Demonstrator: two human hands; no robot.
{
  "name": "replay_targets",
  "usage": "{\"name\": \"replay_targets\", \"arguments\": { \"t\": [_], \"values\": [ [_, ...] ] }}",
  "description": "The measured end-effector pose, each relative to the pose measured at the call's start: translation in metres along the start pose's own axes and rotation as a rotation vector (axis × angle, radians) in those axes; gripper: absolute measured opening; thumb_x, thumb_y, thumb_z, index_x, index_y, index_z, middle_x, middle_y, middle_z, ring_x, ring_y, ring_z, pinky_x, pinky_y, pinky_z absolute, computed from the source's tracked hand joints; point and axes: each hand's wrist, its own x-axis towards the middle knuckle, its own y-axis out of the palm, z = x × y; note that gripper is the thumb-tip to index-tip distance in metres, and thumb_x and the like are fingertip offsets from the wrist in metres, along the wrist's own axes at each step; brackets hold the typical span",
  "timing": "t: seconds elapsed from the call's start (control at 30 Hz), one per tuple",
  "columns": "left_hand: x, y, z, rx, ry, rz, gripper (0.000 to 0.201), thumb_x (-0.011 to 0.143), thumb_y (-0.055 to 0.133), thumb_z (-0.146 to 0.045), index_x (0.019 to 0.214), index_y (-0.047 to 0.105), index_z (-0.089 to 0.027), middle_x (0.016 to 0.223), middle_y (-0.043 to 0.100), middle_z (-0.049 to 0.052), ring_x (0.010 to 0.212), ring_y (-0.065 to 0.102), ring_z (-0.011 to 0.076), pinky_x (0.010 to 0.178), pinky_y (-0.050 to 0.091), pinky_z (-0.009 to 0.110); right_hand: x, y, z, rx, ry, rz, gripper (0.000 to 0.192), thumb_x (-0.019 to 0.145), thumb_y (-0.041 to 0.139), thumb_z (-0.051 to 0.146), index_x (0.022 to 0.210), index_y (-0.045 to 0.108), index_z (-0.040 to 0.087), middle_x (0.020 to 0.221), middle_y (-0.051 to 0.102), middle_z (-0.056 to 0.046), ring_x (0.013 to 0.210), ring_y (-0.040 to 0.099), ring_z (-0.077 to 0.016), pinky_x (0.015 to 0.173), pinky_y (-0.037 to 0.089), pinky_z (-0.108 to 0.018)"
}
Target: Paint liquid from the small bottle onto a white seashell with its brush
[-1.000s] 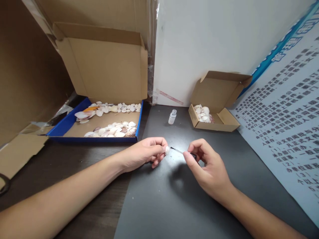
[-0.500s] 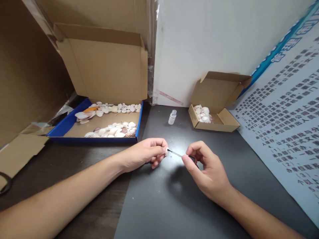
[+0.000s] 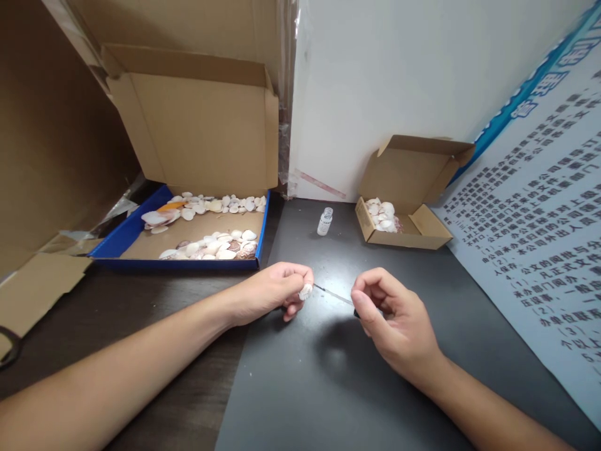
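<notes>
L hand (image 3: 277, 294): pinching small shell (image 3: 305, 291) at fingertips, keeping its face exposed.
R hand (image 3: 392, 316): gripping thin brush (image 3: 333, 294), tip nearing shell.
Bottle (image 3: 324, 221): standing uncapped, w/in reach.

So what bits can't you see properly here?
Head view:
- Brush tip: too thin to tell if it touches the shell.
- Brush handle: hidden inside the right hand.
- Small bottle: contents too small to tell.
- Poster: cut off by the right edge.
</notes>
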Motion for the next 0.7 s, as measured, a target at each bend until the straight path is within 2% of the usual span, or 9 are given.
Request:
{"name": "replay_targets", "arguments": {
  "t": [0.2, 0.43, 0.7],
  "values": [
    [-0.0013, 0.0017, -0.0018, 0.011, -0.005, -0.014, 0.014, 0.076, 0.056, -0.023, 0.066, 0.047, -0.019, 0.052, 0.040, -0.007, 0.047, 0.042, 0.0088, 0.048, 0.035, 0.022, -0.0003, 0.0011, -0.0041, 0.034, 0.056, 0.000, 0.022, 0.093, 0.060, 0.030, 0.081, 0.043, 0.024, 0.060, 0.047, 0.008, 0.046, 0.051, -0.0092, 0.047, 0.039, -0.023],
    [-0.0025, 0.0029, -0.0026, -0.029, 0.016, -0.022, 0.022, 0.079, 0.064, -0.031, 0.071, 0.047, -0.019, 0.052, 0.041, -0.007, 0.047, 0.040, 0.0085, 0.050, 0.034, 0.022, 0.0010, 0.0014, -0.0064, -0.059, 0.032, -0.026, 0.021, 0.091, 0.060, 0.030, 0.080, 0.043, 0.024, 0.064, 0.045, 0.006, 0.053, 0.048, -0.0108, 0.050, 0.041, -0.024],
    [-0.0020, 0.0029, -0.0023, -0.032, 0.025, -0.030, 0.022, 0.079, 0.066, -0.030, 0.076, 0.048, -0.019, 0.055, 0.044, -0.007, 0.047, 0.040, 0.0078, 0.049, 0.034, 0.021, -0.0005, 0.0000, -0.0051, -0.081, -0.010, -0.007, 0.018, 0.090, 0.060, 0.026, 0.081, 0.044, 0.024, 0.066, 0.047, 0.006, 0.055, 0.047, -0.0108, 0.052, 0.041, -0.023]
  ]
}}
